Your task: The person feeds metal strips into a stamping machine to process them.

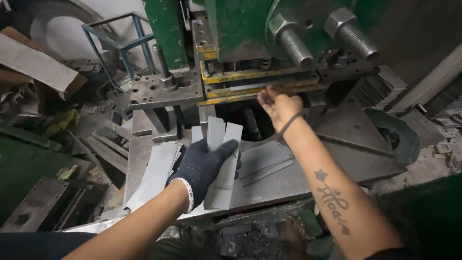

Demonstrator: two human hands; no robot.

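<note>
Here, the left hand, in a dark knitted glove with a white cuff, is clamped on a fan of flat grey metal strips. The thumb lies across the front of the strips and the fingers wrap behind them. The strips stand nearly upright, fanned at the top, above the steel tabletop of the press.

The right hand is bare, with a dark band at the wrist. Its fingers are extended and slightly apart, palm turned up, reaching to the mouth of the die slot. A single grey strip lies in that slot, between the yellow-edged die plates. The fingertips are at the edge of the slot; whether they touch the strip cannot be told.

A second stack of grey strips lies flat on the tabletop, just left of the gloved hand. More flat strips lie on the tabletop between the two forearms.

The green press frame stands above the die, with two large threaded bolts projecting from it. Scrap metal pieces lie piled to the left of the press.
</note>
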